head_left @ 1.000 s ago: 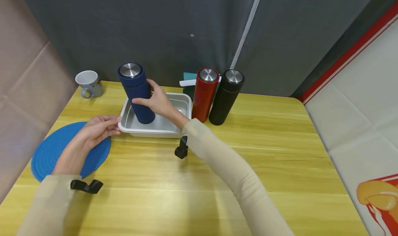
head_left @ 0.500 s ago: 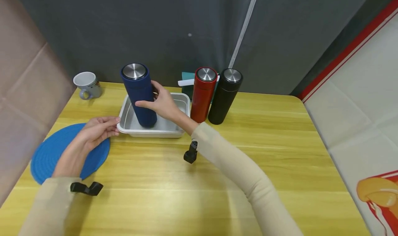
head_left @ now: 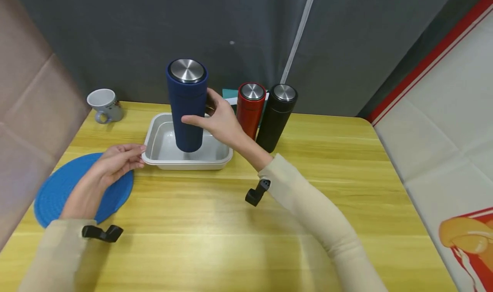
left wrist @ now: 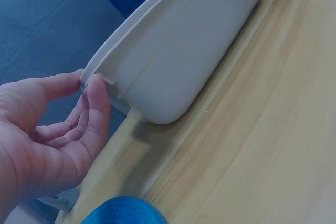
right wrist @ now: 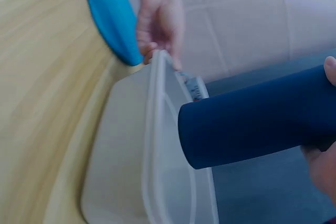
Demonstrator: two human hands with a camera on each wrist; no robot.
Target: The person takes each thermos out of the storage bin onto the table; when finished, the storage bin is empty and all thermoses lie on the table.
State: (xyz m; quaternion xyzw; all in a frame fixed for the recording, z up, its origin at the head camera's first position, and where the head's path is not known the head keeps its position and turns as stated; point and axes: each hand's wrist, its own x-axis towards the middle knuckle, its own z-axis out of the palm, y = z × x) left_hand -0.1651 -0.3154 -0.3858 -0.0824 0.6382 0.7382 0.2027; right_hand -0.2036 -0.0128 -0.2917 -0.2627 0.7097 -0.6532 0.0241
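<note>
A dark blue thermos [head_left: 188,108] with a steel lid is gripped by my right hand [head_left: 221,119], thumb in front and fingers behind. In the right wrist view the thermos [right wrist: 252,119] hangs tilted, its base above the rim of a white rectangular tub [right wrist: 152,145]. At the left end of that tub [head_left: 188,164], my left hand [head_left: 121,161] pinches the rim. The left wrist view shows the thumb and a finger of the left hand [left wrist: 58,129] meeting on the rim of the tub [left wrist: 173,51].
A red thermos [head_left: 251,108] and a black thermos [head_left: 277,116] stand right of the tub, before a teal item [head_left: 230,93]. A grey mug [head_left: 108,108] sits at the back left. A round blue placemat [head_left: 61,189] lies under the left forearm. A dark curtain [head_left: 154,27] closes the back.
My right hand has lifted the blue thermos up out of the tub and carried it to the right. The left hand keeps its hold on the rim.
</note>
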